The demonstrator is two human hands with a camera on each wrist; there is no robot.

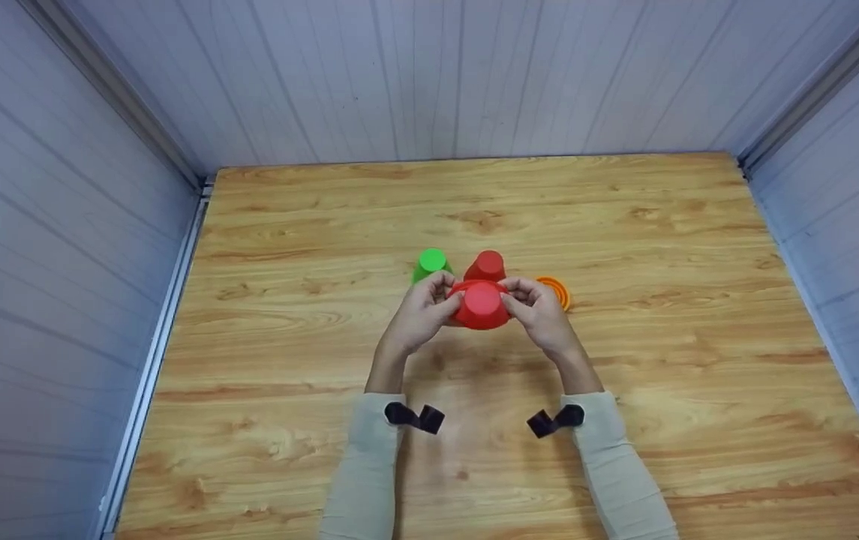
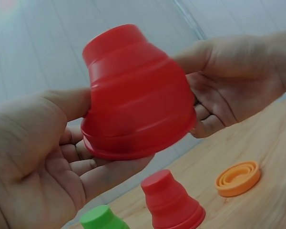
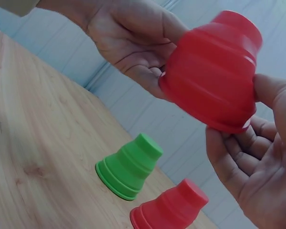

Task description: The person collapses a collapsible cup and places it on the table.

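Between my hands is a red collapsible cup (image 1: 483, 306), raised off the table with its narrow base upward and its wide rim down. My left hand (image 1: 421, 313) pinches one side of it, thumb on the wall and fingers under the rim. The opposite side is gripped the same way by my right hand (image 1: 542, 311). In the left wrist view the stepped wall of the held cup (image 2: 138, 95) is extended. Behind it on the table stand a second red cup (image 3: 171, 207) and a green cup (image 3: 129, 167), both upside down.
An orange collapsible cup (image 2: 237, 179), flattened into rings, lies on the wooden table (image 1: 309, 315) to the right of the standing red cup. Pale panelled walls (image 1: 429, 82) enclose the table at the back and both sides.
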